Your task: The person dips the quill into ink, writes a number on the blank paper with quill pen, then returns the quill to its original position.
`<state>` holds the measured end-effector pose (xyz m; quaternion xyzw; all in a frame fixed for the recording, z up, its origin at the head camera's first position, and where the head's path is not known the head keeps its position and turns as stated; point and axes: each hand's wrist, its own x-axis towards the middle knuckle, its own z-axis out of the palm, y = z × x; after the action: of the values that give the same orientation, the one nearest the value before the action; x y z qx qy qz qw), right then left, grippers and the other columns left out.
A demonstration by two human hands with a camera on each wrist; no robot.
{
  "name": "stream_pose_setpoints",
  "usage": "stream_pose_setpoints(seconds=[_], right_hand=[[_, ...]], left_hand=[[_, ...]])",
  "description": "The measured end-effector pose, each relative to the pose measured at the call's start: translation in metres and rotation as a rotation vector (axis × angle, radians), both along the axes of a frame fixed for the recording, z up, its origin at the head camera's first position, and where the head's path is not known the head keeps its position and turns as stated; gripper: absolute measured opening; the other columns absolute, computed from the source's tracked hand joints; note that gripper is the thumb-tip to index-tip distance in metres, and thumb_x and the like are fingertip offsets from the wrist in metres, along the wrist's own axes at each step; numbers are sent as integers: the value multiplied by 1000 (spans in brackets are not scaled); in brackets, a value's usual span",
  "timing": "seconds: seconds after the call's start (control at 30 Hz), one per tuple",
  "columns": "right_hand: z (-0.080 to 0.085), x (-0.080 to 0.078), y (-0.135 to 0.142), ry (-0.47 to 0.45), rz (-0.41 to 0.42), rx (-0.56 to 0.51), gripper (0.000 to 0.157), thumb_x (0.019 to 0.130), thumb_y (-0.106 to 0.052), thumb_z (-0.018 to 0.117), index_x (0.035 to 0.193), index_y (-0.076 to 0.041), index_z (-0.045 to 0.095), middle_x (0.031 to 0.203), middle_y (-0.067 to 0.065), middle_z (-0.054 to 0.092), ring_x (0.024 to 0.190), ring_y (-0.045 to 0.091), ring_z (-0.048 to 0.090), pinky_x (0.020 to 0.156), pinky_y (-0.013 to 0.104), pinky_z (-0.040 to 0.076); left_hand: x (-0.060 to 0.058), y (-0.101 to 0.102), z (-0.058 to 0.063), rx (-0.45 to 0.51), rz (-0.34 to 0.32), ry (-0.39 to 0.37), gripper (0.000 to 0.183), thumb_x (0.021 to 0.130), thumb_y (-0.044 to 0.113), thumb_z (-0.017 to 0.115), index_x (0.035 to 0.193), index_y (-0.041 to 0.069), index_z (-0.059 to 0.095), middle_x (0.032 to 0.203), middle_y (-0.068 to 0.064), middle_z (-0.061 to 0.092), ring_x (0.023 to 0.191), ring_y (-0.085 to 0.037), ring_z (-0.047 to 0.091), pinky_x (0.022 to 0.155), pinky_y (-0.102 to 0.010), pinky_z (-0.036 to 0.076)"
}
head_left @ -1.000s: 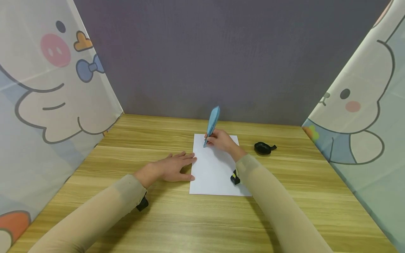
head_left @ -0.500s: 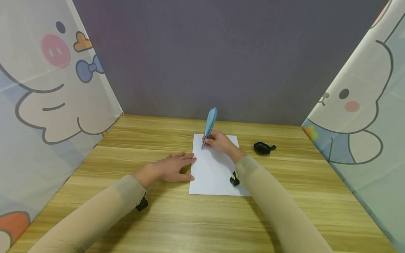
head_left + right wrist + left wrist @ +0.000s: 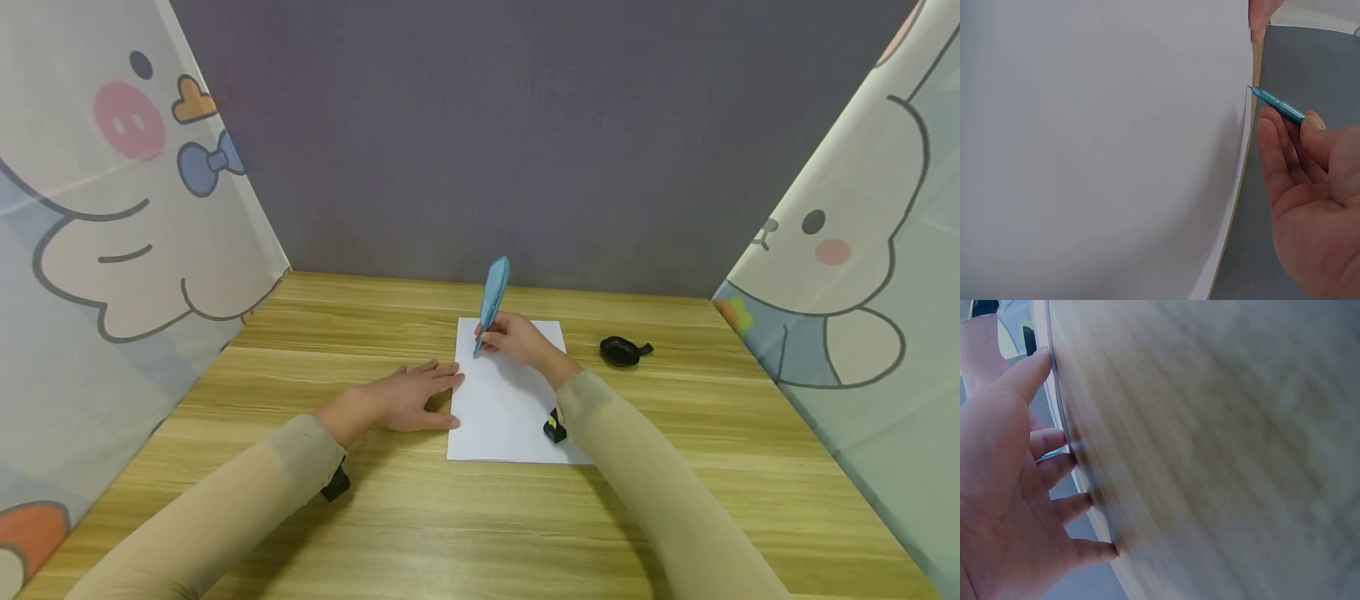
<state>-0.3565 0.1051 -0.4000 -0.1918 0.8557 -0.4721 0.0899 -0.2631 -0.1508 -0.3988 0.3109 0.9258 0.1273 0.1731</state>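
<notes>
My right hand (image 3: 517, 335) pinches the blue feather-shaped pen (image 3: 493, 292), tip pointing down at the upper left of the white sheet (image 3: 498, 408). My left hand (image 3: 412, 398) lies flat, fingers spread, at the sheet's left edge. My right sleeve (image 3: 652, 475) and a black wrist device (image 3: 555, 428) obstruct the sheet's lower right. A black oval object (image 3: 620, 351) lies on the wooden table (image 3: 420, 533), right of the sheet.

Free room lies on the table (image 3: 450, 529) between left sleeve (image 3: 225, 508) and right sleeve (image 3: 660, 492), which overhangs the paper (image 3: 495, 412).
</notes>
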Motion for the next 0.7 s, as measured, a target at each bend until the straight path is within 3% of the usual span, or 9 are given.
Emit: stream_pose_setpoints(seconds=[0.7], right_hand=[[0,8,-4,17,66,29,18,112,-8,63,120,1,75,117,20,80,102,23,78,92,34,65]], left_hand=[[0,0,0,-13,-2,1,87,107,68,58,176,22,30,186,0,18,172,-39,12,133,-76,13]])
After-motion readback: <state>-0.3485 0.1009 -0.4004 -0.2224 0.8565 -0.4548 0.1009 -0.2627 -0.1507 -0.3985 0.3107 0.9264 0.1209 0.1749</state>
